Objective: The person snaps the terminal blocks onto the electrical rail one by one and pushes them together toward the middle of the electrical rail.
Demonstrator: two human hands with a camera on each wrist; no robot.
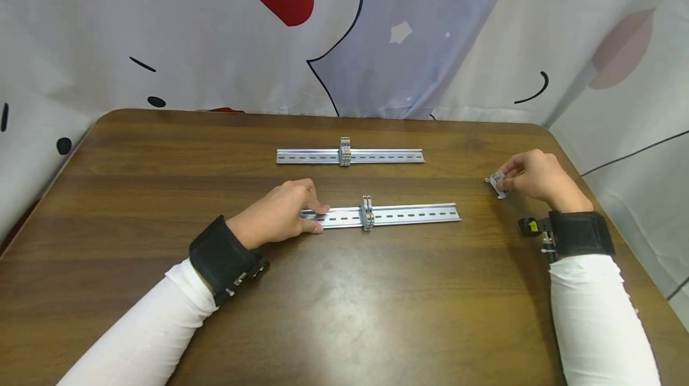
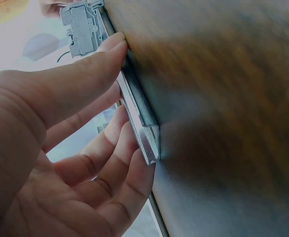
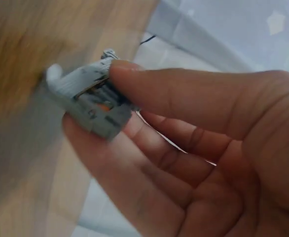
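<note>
My left hand point(image 1: 282, 211) grips the left end of a slotted metal DIN rail point(image 1: 417, 213), thumb on the near edge and fingers along the far one. Grey terminal blocks point(image 1: 368, 213) sit clipped across this rail near its middle; in the left wrist view a terminal block point(image 2: 83, 29) shows side-on beyond the thumb. Over at the right side of the table, my right hand point(image 1: 540, 179) pinches a loose grey terminal block point(image 3: 92, 98) between thumb and fingers. An orange spot shows inside that block in the right wrist view, which is somewhat blurred.
Farther back lies a second DIN rail point(image 1: 309, 157) with terminal blocks point(image 1: 345, 151) clipped near its middle. Both rails lie on a brown wooden table point(image 1: 334, 314). A patterned curtain point(image 1: 188, 33) hangs behind the table's back edge and along the right side.
</note>
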